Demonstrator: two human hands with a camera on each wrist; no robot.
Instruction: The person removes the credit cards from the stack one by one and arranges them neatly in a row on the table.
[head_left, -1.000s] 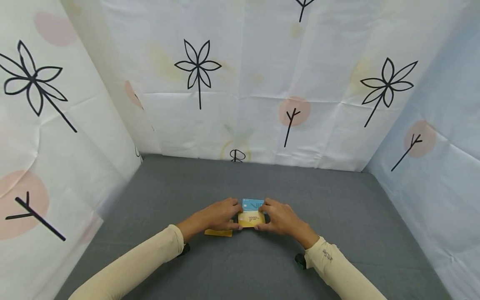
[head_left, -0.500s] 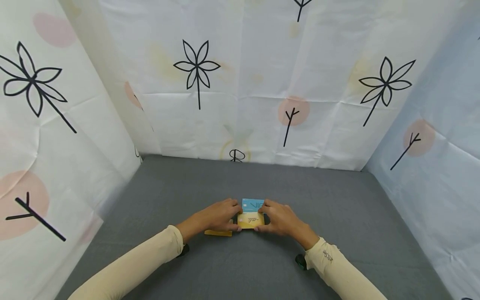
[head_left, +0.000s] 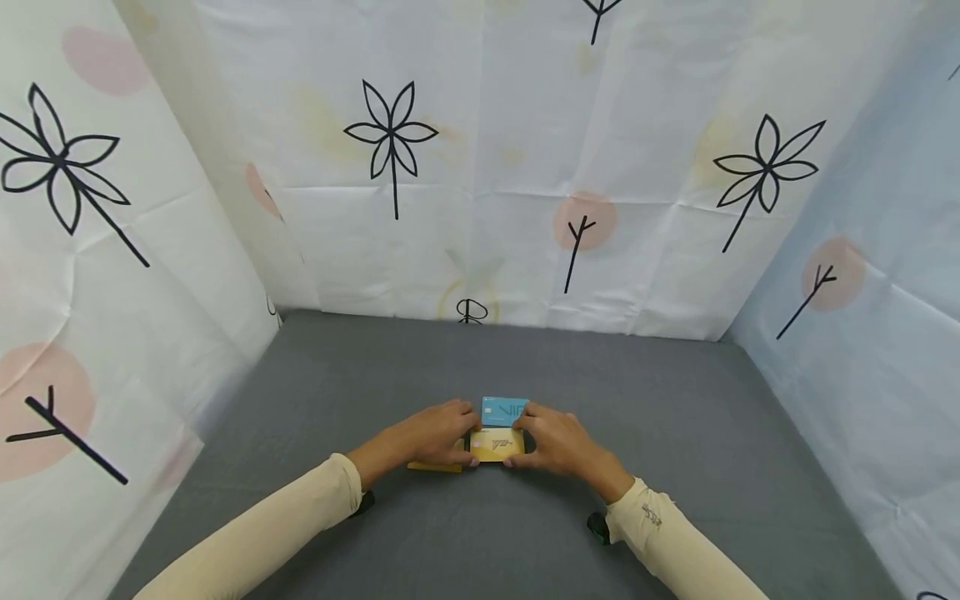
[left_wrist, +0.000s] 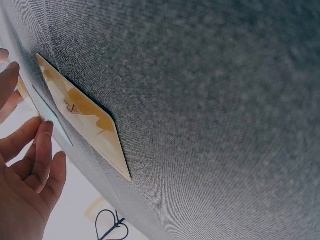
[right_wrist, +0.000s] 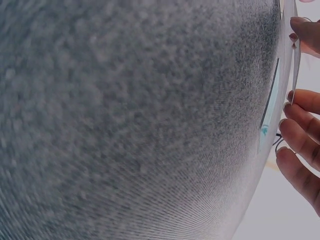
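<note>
A yellow card (head_left: 495, 447) is pinched at its two short ends between my hands, in the middle of the head view. My left hand (head_left: 438, 432) grips its left end with thumb and fingers, and my right hand (head_left: 558, 437) its right end. Seen almost edge-on in the right wrist view, the held card (right_wrist: 296, 75) is raised off the cloth. Just behind it lies a blue card (head_left: 501, 409) with large "VIP" lettering, its right corner overlapped by my right fingers. A second yellow card (left_wrist: 87, 112) lies flat below my left hand, which covers much of it in the head view.
Grey cloth (head_left: 375, 358) spreads under the cards and around both arms. White patterned curtains (head_left: 510, 150) stand behind it and along both sides. A dark wrist strap (head_left: 597, 527) shows beneath the right sleeve.
Both hands have drawn the held yellow card slightly toward me, uncovering more of the blue card. The blue card and the second yellow card stay in place.
</note>
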